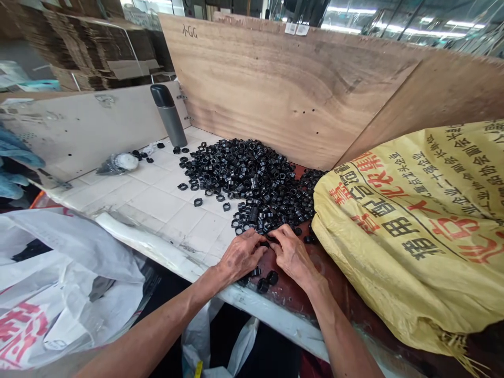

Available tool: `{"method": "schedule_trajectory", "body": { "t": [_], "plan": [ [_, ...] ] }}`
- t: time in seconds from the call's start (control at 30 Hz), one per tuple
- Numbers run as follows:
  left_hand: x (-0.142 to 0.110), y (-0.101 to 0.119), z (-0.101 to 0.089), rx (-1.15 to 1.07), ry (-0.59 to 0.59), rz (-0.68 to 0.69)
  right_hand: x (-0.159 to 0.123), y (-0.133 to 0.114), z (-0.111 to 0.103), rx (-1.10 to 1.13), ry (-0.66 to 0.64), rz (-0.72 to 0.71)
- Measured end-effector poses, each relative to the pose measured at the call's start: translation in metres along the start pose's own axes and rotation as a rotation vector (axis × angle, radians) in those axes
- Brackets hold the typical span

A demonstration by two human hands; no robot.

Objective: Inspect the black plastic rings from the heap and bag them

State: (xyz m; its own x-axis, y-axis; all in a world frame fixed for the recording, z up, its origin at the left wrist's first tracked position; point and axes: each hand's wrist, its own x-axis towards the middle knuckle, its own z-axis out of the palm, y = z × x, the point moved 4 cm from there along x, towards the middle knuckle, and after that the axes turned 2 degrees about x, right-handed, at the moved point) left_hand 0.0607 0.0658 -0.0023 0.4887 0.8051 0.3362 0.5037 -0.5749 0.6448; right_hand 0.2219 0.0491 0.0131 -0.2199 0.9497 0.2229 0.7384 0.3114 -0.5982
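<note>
A large heap of small black plastic rings [252,173] lies on the table in front of me. At its near edge my left hand [243,254] has its thumb and fingers pinched on a black ring. Close beside it, my right hand [290,253] is also closed, its fingertips at the heap's edge; what they hold is hidden. The two hands almost meet at the fingertips. Several black pieces [263,285] lie on the reddish-brown surface just below my hands, near the table's front edge.
A yellow woven sack [413,226] fills the right side. A grey bottle [170,118] with a black cap stands at the back left, near a small clear plastic bag [118,164]. Wooden boards [275,79] wall the table's back. A white bag [59,278] hangs at the left front.
</note>
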Motion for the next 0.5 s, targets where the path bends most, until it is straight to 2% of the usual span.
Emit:
{"method": "schedule_trajectory", "body": {
  "t": [0.17,0.33,0.4,0.5],
  "plan": [
    [-0.001,-0.002,0.001,-0.017,-0.015,0.015,-0.003,-0.009,-0.005,0.032,-0.008,0.016],
    [0.001,0.0,-0.003,-0.146,-0.083,-0.109,-0.004,-0.023,-0.005,0.051,-0.059,-0.03],
    [0.001,0.0,-0.004,-0.132,-0.062,-0.148,-0.003,-0.021,-0.004,0.009,-0.054,-0.026],
    [0.002,0.001,-0.005,-0.085,-0.012,-0.116,-0.002,-0.011,-0.008,-0.031,0.006,0.039]
  ]
}}
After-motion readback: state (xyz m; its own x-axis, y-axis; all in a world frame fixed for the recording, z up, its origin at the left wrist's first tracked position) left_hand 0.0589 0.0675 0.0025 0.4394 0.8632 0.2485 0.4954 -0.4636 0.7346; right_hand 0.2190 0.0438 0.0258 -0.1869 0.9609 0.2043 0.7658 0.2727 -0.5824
